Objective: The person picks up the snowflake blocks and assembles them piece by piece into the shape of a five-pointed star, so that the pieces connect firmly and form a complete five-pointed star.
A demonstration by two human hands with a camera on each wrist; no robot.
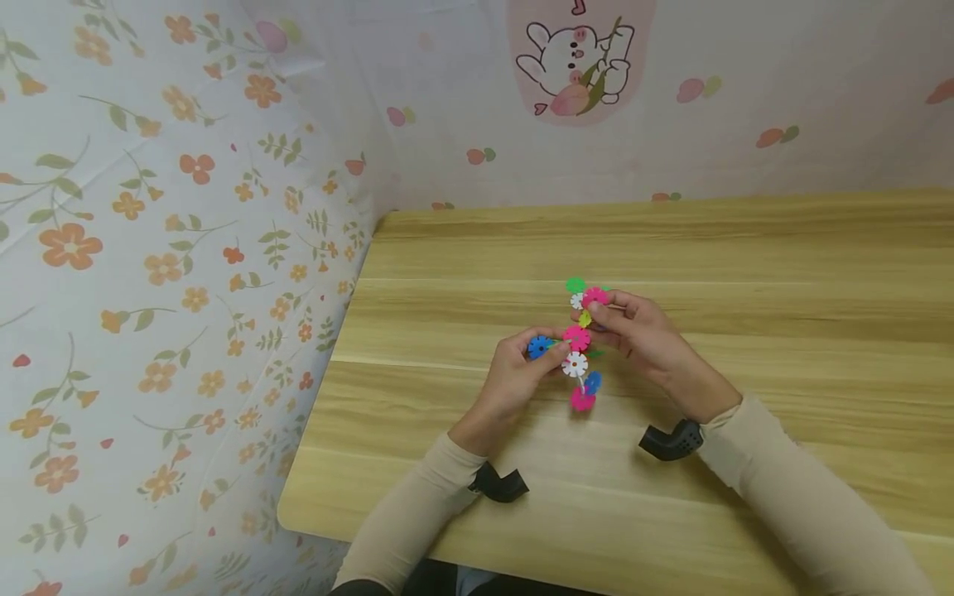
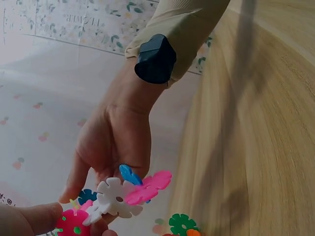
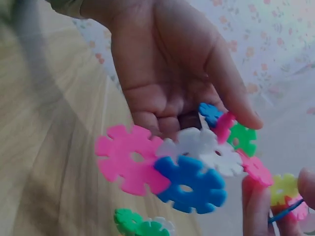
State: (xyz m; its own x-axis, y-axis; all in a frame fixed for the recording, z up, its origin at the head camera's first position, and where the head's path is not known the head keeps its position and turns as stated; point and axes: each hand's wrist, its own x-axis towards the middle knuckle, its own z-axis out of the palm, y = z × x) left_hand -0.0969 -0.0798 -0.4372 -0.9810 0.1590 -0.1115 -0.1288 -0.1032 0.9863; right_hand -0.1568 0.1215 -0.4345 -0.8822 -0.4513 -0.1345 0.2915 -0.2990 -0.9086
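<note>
A branching chain of interlocking plastic snowflake discs point(image 1: 575, 363) hangs between both hands over the table. My left hand point(image 1: 513, 374) pinches it near the middle, thumb against a pink disc point(image 1: 577, 338), with a blue disc point(image 1: 540, 347) by the fingers. Higher up, my right hand point(image 1: 647, 343) pinches another pink disc point(image 1: 595, 297), beside a green disc point(image 1: 575, 285) and a yellow one point(image 1: 585, 318). White, blue and pink discs form the lower end. In the right wrist view a large blue disc point(image 3: 191, 185) overlaps a pink disc point(image 3: 129, 158). Fingers partly hide the joints.
The wooden table point(image 1: 447, 298) spreads under both hands. A floral curtain point(image 1: 164, 273) runs along its left side, and a printed cloth point(image 1: 447, 99) hangs behind. Black wrist mounts point(image 1: 501, 483) stick out from both sleeves above the tabletop.
</note>
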